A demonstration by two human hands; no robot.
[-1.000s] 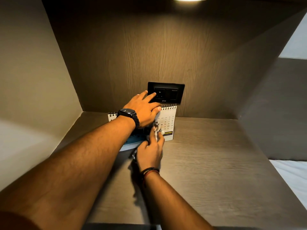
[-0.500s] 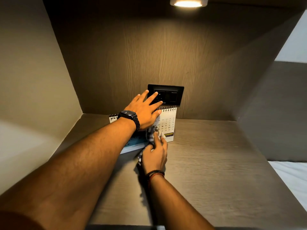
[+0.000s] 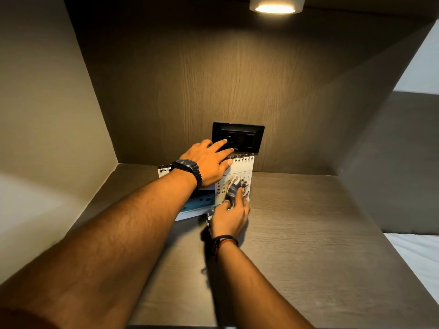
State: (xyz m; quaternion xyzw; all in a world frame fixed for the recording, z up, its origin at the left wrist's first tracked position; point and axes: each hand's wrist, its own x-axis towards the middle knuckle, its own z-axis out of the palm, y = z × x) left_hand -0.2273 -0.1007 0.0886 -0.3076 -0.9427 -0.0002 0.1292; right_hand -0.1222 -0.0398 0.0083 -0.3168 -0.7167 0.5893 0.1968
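A white spiral-bound desk calendar (image 3: 242, 167) stands on the wooden shelf (image 3: 308, 233) against the back wall. My left hand (image 3: 209, 162), with a black watch on the wrist, rests flat on the calendar's top edge, its fingers straight and reaching toward the black switch plate (image 3: 247, 138). My right hand (image 3: 231, 217) grips a small checked cloth (image 3: 234, 188) and presses it against the calendar's front face. The cloth covers part of the date grid.
The shelf is a niche with a beige wall (image 3: 47, 115) on the left, a wooden back panel and a slanted grey side (image 3: 392, 138) on the right. A lit lamp (image 3: 275, 5) shines overhead. White bedding (image 3: 418, 252) lies at the lower right.
My right hand has slid the cloth rightward and up across the calendar's face. My left hand has stayed on the calendar's top edge.
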